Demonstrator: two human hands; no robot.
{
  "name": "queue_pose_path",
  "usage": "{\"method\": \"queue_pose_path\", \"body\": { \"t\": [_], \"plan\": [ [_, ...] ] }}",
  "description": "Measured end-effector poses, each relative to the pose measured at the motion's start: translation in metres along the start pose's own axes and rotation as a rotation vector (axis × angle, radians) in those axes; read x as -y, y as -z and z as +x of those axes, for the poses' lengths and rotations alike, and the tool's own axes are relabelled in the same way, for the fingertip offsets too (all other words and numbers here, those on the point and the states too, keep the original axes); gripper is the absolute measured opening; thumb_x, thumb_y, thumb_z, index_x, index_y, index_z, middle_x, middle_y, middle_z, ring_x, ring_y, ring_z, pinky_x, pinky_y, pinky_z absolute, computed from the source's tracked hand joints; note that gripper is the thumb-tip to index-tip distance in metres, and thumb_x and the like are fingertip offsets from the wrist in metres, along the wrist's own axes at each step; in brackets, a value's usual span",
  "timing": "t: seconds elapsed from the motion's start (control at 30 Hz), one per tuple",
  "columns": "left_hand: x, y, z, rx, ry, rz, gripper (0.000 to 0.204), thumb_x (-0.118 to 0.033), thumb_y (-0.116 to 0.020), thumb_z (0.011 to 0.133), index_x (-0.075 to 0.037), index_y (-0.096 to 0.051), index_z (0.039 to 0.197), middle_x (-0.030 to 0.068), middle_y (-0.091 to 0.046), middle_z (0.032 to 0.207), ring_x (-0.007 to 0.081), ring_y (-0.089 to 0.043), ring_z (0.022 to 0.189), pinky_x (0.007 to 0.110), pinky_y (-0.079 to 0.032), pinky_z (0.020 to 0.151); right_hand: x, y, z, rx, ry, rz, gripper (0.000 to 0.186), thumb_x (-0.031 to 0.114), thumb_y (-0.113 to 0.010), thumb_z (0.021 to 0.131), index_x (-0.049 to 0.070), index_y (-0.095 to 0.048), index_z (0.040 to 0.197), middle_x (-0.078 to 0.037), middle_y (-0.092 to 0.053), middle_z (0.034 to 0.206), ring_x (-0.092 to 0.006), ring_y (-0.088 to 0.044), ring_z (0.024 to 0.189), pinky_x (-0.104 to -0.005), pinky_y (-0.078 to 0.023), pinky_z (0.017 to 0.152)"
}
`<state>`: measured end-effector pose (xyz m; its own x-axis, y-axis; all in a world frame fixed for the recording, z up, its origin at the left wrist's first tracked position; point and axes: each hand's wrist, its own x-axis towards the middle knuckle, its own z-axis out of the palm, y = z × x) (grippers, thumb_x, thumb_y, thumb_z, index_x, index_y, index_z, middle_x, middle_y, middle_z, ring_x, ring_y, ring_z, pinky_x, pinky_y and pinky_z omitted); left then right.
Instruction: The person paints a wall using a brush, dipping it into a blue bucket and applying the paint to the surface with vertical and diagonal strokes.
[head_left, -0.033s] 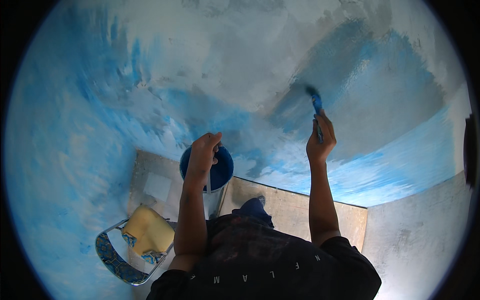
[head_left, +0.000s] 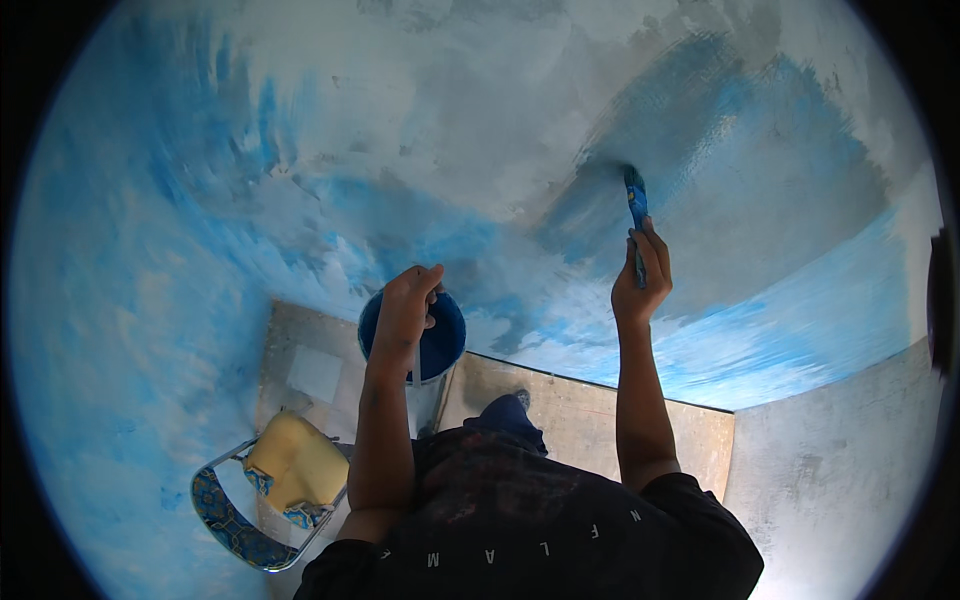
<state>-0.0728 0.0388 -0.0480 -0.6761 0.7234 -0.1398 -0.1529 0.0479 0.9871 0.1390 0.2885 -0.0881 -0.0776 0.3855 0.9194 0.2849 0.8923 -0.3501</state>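
The brush [head_left: 637, 200] is up at the wall [head_left: 480, 90], right of the middle. It has a blue handle and dark hairs. The hairs point up and away from the person, at the edge of a wet-looking blue-grey patch [head_left: 680, 110]. I cannot tell how hard they press. The right hand [head_left: 642, 285] pinches the brush low on its handle, with the thumb on one side and the fingers on the other.

The left hand [head_left: 403, 305] is curled up over the bucket [head_left: 447, 330]. A pale strap [head_left: 417, 362] runs from the bucket up to this hand, so it holds the bucket by that. The bucket is round and dark blue inside.

The wall is painted in blue, white and grey smears. Below it is a tan board [head_left: 590, 410], near the person's dark blue trouser leg [head_left: 510, 420]. The person wears a black shirt [head_left: 540, 520]. A chair [head_left: 296, 465] is at the lower left, with a yellow seat, a shiny frame and a patterned blue back.
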Motion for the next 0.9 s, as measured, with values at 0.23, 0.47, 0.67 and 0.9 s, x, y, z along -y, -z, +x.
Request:
{"method": "queue_pose_path", "body": {
  "t": [0.23, 0.47, 0.67, 0.9],
  "plan": [
    [-0.002, -0.01, 0.007, 0.008, 0.008, 0.015, 0.035, -0.039, -0.064, 0.094, -0.009, -0.059, 0.076, -0.0033, -0.045, 0.072, 0.0078, -0.04, 0.062, 0.025, -0.035, 0.058, -0.021, -0.047, -0.116, 0.46, -0.153, -0.072, 0.023, -0.005, -0.065, 0.086, 0.006, -0.073, 0.105, -0.02, -0.066, 0.128, -0.0365, -0.068, 0.113, -0.0431, -0.057, 0.092],
    [-0.005, -0.008, 0.002, 0.041, -0.023, -0.017, 0.029, -0.036, -0.064, 0.095, -0.011, -0.057, 0.08, -0.0067, -0.039, 0.07, 0.0054, -0.031, 0.06, 0.026, -0.028, 0.058, -0.036, -0.024, -0.066, 0.44, -0.208, 0.066, 0.023, 0.001, -0.069, 0.09, 0.0, -0.072, 0.113, -0.023, -0.072, 0.114, -0.0378, -0.07, 0.107, -0.0424, -0.055, 0.091],
    [0.004, -0.013, -0.001, 0.097, 0.008, -0.011, 0.031, -0.037, -0.062, 0.096, -0.013, -0.056, 0.078, -0.0069, -0.039, 0.071, 0.0055, -0.031, 0.06, 0.026, -0.029, 0.058, 0.003, 0.046, 0.064, -0.067, 0.099, -0.015, 0.018, -0.007, -0.069, 0.089, -0.001, -0.073, 0.106, -0.021, -0.071, 0.119, -0.0353, -0.07, 0.111, -0.0419, -0.058, 0.092],
    [0.004, -0.016, 0.001, 0.095, 0.02, -0.004, 0.033, -0.036, -0.064, 0.096, -0.01, -0.058, 0.076, -0.0055, -0.041, 0.068, 0.0059, -0.034, 0.058, 0.025, -0.032, 0.055, -0.031, 0.002, -0.063, 0.229, -0.122, -0.091, 0.016, -0.001, -0.068, 0.089, 0.007, -0.075, 0.101, -0.017, -0.069, 0.126, -0.0344, -0.069, 0.11, -0.0411, -0.058, 0.089]
  ]
}}
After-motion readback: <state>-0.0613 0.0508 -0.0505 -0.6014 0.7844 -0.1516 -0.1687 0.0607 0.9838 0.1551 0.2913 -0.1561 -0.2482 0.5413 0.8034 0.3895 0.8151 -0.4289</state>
